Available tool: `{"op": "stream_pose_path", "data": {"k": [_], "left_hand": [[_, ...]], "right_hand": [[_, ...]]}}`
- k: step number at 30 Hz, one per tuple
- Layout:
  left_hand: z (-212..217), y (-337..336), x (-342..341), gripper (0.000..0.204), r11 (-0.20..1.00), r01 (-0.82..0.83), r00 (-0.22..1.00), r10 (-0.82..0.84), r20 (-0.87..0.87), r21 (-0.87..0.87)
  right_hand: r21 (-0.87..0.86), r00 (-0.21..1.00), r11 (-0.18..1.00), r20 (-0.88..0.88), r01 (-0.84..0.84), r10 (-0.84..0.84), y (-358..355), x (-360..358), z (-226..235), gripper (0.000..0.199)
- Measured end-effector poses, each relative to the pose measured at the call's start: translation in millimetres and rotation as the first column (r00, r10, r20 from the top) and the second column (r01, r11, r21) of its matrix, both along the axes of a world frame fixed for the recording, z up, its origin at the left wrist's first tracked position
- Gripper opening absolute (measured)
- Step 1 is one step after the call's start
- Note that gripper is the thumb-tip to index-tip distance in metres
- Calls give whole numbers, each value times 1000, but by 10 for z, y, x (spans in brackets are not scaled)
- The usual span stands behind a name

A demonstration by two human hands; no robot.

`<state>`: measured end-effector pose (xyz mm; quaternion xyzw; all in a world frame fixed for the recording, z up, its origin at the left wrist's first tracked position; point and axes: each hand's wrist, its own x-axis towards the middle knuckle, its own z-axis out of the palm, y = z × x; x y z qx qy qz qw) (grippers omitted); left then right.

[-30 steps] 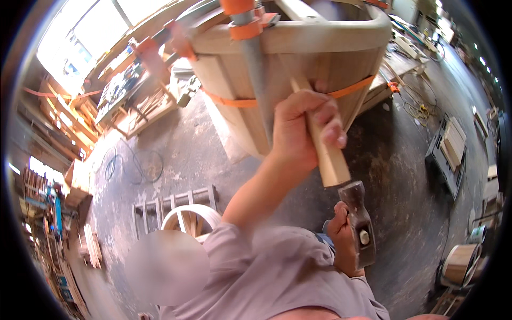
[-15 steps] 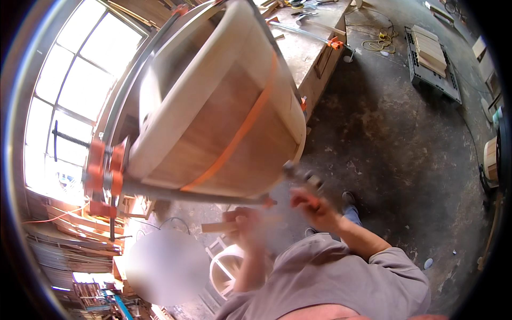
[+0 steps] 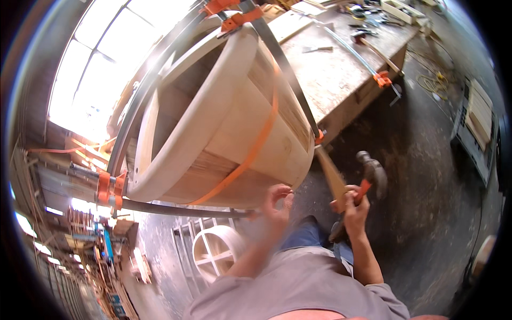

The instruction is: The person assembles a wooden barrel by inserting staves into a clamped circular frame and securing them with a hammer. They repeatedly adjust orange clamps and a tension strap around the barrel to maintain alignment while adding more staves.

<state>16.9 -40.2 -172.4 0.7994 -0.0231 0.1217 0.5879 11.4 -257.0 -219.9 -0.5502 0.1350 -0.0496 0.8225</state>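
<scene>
In front of me a large rounded wooden barrel-like body [image 3: 234, 138] lies tilted, with a thick pale rim and an orange strap [image 3: 250, 154] round its staves. Long metal bar clamps with orange jaws [image 3: 111, 190] span it. My right hand [image 3: 354, 210], to the right of its lower end, is closed round a claw hammer [image 3: 375, 176] with a red-orange grip, and also holds a flat wooden strip [image 3: 332, 175] that points up toward the body. Beside the body's lower edge, my left hand [image 3: 278, 202] has loosely curled fingers, apart from the thumb; nothing shows in it.
A workbench [image 3: 341, 80] at the back right carries tools and a long bar clamp [image 3: 352, 53]. A round wooden frame with cross spokes [image 3: 216, 250] stands below left. Wooden boards [image 3: 480, 117] lie on a dark platform at far right. A yellow cord [image 3: 434, 82] lies on the floor.
The wooden strip has passed from my left hand to my right, beside the hammer. My left hand has risen to the body's lower edge. The view has turned, showing more of the bench.
</scene>
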Motion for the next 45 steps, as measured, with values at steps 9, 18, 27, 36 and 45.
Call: {"op": "stream_pose_path", "data": {"k": [9,18,27,36,45], "left_hand": [[18,-687,851,42,998,-48,991,42,125,50],[494,-1178,1957,62,885,-396,918,375,130,242],[708,-1466,2663,48,395,-801,513,841,175,450],[749,-1543,3102,33,-96,-893,176,825,536,441],[387,-1354,3258,33,-215,-935,73,664,744,283]], "right_hand": [[-290,996,954,-66,-79,63,-964,2381,-741,25],[-694,910,590,-279,-412,307,-1141,5233,-1737,22],[-995,909,29,95,91,407,-1056,6757,-1253,24],[-700,274,714,680,-34,680,-355,6137,2261,17],[-643,-461,525,286,558,840,812,4121,4576,21]]}}
